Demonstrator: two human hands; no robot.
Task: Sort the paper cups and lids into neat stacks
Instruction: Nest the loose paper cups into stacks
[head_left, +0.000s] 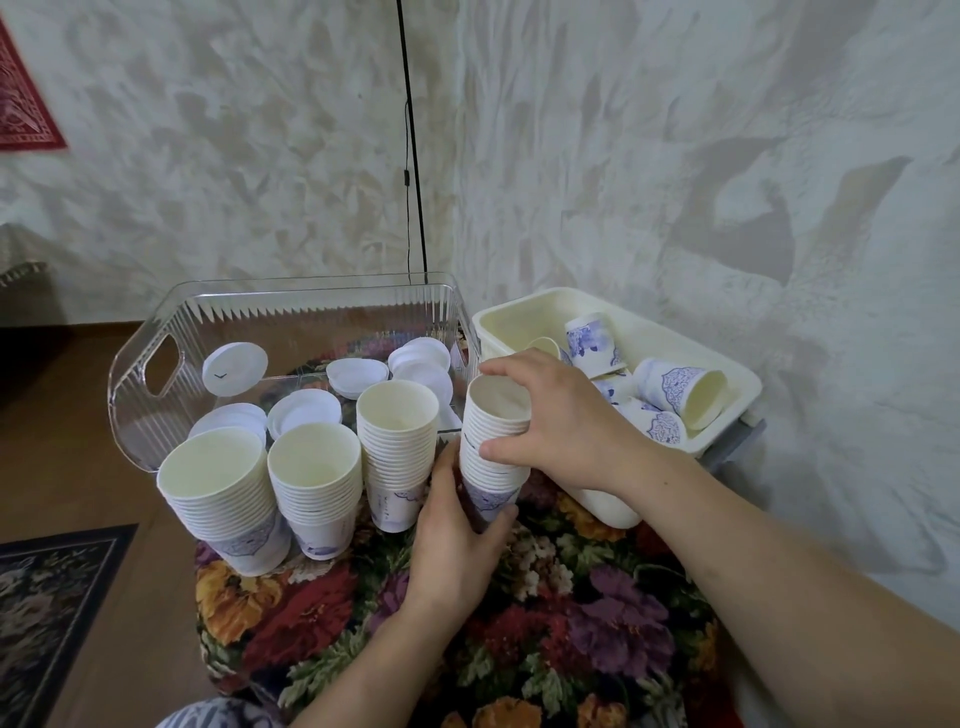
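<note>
So the stack of nested white paper cups with a blue pattern on the bottom one (491, 457) stands upright on the table (571, 597), which is covered in a dark floral cloth, at the right end of a row of four stacks. The left hand (457, 535) is wrapped around its lower part, and the right hand (550, 421) grasps the upper cups from the right side, fingertips over the rim.

Left of it are three more white cup stacks: a tall one (397, 457) just beside, then a shorter one (315, 488), then a leaning one (226, 499) at the near left edge.

Behind those sits a clear ribbed plastic bin (156, 374) with flat white round lids (358, 376) scattered inside, some loosely piled. On the far right, a cream plastic tub (519, 317) holds loose blue-patterned cups (680, 392) lying on their sides.

A black cord (413, 156) hangs down the textured wall behind.
</note>
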